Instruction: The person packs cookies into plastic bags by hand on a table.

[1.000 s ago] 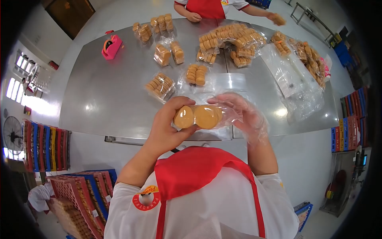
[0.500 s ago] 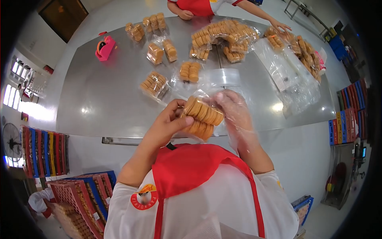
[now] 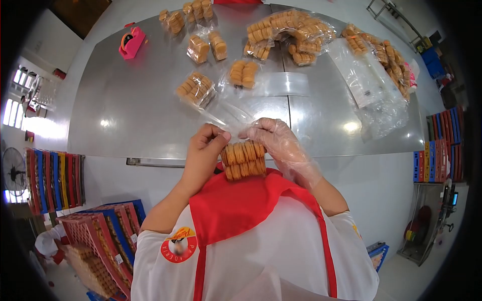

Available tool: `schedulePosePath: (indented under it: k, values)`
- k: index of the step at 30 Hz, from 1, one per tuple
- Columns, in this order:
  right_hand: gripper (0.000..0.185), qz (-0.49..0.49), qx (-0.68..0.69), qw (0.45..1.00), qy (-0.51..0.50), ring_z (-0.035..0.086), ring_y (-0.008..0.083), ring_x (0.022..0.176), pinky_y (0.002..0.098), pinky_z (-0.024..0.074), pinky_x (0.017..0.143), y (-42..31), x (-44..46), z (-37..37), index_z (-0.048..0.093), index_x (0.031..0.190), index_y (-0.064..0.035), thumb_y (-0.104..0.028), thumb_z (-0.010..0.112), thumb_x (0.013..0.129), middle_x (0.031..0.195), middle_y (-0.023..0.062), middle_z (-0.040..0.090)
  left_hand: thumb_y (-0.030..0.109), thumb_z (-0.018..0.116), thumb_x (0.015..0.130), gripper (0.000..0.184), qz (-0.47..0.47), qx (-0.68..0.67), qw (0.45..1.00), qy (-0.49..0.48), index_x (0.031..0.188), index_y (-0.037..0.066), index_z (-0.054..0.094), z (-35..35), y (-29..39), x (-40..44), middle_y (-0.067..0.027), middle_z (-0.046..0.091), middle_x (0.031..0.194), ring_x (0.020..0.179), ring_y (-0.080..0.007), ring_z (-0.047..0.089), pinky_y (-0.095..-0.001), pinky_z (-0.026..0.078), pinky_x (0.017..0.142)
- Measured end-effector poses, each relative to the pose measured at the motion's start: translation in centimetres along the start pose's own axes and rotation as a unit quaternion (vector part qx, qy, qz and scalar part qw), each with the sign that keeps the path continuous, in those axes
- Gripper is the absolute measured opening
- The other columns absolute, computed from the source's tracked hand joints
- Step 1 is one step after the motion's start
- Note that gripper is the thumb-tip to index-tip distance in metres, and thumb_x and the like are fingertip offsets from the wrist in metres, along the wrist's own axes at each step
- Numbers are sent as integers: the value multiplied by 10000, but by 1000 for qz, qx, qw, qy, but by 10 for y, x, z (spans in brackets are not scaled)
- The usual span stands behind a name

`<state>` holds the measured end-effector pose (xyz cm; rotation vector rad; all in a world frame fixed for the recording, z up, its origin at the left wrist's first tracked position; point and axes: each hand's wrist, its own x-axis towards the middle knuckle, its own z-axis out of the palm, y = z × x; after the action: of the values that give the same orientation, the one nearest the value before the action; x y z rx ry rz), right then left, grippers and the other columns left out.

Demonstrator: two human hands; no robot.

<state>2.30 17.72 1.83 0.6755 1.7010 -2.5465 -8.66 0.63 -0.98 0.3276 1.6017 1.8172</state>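
A clear bag of round biscuits (image 3: pixel 244 161), in two rows, hangs just in front of the red apron. My left hand (image 3: pixel 207 146), bare, pinches the bag's plastic at its upper left. At its upper right my right hand (image 3: pixel 273 141), in a clear plastic glove, has its fingers closed on the same plastic. Beyond my hands on the metal table lie a bag of biscuits (image 3: pixel 196 88) to the left, an upright bag of biscuits (image 3: pixel 243 73), and a stack of clear plastic (image 3: pixel 283 84).
A pink tape dispenser (image 3: pixel 132 43) stands at the table's far left. Other biscuit bags (image 3: pixel 291 30) are heaped at the far side. Clear plastic sheets (image 3: pixel 369 90) and more biscuit bags (image 3: pixel 389 60) lie at the right. Stacked crates (image 3: pixel 103 236) stand at the lower left.
The bag has turned so its biscuit rows face up and hang below my hands. Both hands now pinch its upper edge. The co-worker's arms have left the view.
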Motion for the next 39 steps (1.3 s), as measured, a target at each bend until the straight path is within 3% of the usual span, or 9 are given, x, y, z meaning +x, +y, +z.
schedulePosePath:
  k: [2,14,17,20,23,26,32,34,39]
  values:
    - [184,-1,-11,1000,8,613,149,924,308,507,837,-5,0,1,636,999,4,-173,602,964,974,88,652,152,659,933,164,115,163,980,23,849,41,572,-7,0,2,3,564,770,723,-59,509,-241,427,631]
    - [236,-37,-81,996,-1,560,95,807,282,482,739,-8,1,9,629,879,22,-181,589,992,825,36,609,144,663,925,186,77,201,976,-36,820,40,550,-12,20,-4,15,538,761,717,-65,493,-252,415,645]
    - [239,-46,-140,989,8,540,88,782,276,472,714,-13,-4,6,622,874,19,-187,592,993,802,25,589,124,649,923,178,-64,22,993,-96,820,34,535,-6,35,-11,-2,532,775,715,-85,485,-268,402,643]
    - [251,-46,-133,990,18,510,86,756,276,457,684,-17,-14,15,618,857,11,-199,597,992,782,23,570,118,624,930,169,-44,-8,993,-110,815,29,538,-6,37,-18,-18,547,810,725,-95,489,-273,403,647]
    - [261,-46,-180,983,-1,498,87,747,281,449,672,-15,-17,9,618,836,3,-209,605,988,781,27,573,123,607,940,153,152,237,957,-64,838,27,545,-9,34,-24,-20,561,856,753,-83,494,-268,414,657]
    - [259,-28,-213,977,2,518,89,761,281,455,681,-21,-24,11,619,815,0,-195,603,984,794,34,593,118,604,941,150,201,261,943,-49,840,24,544,-10,27,-22,-14,564,824,724,-72,485,-259,412,646]
    - [137,-69,-162,984,14,547,96,740,265,468,664,-4,-18,14,624,941,-8,-139,592,967,818,43,619,42,579,902,31,-27,70,995,-70,878,44,558,-9,21,-24,8,521,739,693,-72,481,-230,390,635]
    - [210,-8,-118,993,-4,643,116,859,259,524,795,-9,-17,14,578,1168,-11,-22,571,958,942,50,625,25,573,890,29,-26,20,997,-71,877,45,555,-11,11,-26,4,534,751,682,-64,479,-223,384,629]
    - [185,1,-67,997,-32,595,126,792,255,505,725,8,-4,4,642,1071,20,-51,562,920,900,87,633,-13,545,875,55,-34,-80,996,-24,910,22,570,-2,17,-28,-6,541,773,693,-60,492,-233,410,623]
